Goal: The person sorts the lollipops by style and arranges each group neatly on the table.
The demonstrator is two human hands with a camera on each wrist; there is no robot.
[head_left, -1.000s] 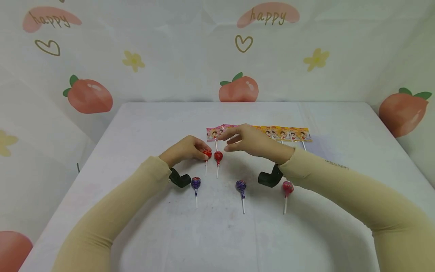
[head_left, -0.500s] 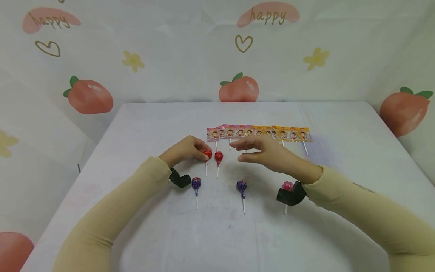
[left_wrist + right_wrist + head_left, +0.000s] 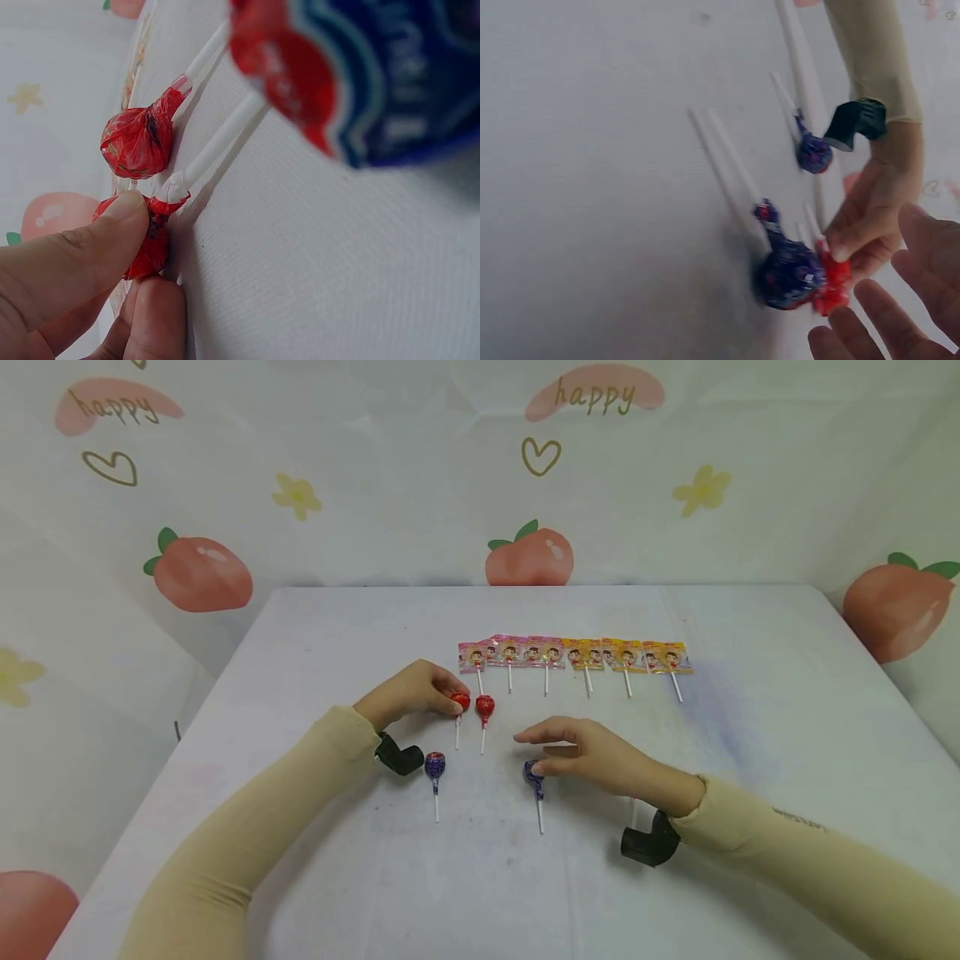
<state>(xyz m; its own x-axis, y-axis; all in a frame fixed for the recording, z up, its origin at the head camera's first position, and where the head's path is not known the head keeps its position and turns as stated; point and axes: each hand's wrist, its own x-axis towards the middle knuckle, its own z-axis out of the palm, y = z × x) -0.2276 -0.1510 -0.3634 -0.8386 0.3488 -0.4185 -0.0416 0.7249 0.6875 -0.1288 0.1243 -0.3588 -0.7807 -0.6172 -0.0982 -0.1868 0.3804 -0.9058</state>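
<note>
My left hand (image 3: 414, 692) pinches a red-wrapped lollipop (image 3: 156, 244) by its head, thumb on one side and fingers below. Its white stick points toward me. Just right of it lies a second red lollipop (image 3: 485, 707), apart from the hand. My right hand (image 3: 596, 756) has its fingers spread and loosely bent, thumb over a purple lollipop (image 3: 789, 276). In the right wrist view a gap shows between those fingers and the candy. Another purple lollipop (image 3: 435, 766) lies below my left wrist. Only a white stick (image 3: 634, 814) shows under my right wrist; its head is hidden.
Along the back of the white table (image 3: 360, 627) lies a row of flat lollipops, several in pink wrappers (image 3: 510, 649) and several in yellow wrappers (image 3: 624, 654). A black camera mount (image 3: 651, 842) hangs below my right wrist, another mount (image 3: 400, 755) below my left.
My right hand has moved from over the wrapped row down toward the near purple lollipop, uncovering the row and covering the pink lollipop's head. My left hand stays on the red lollipop.
</note>
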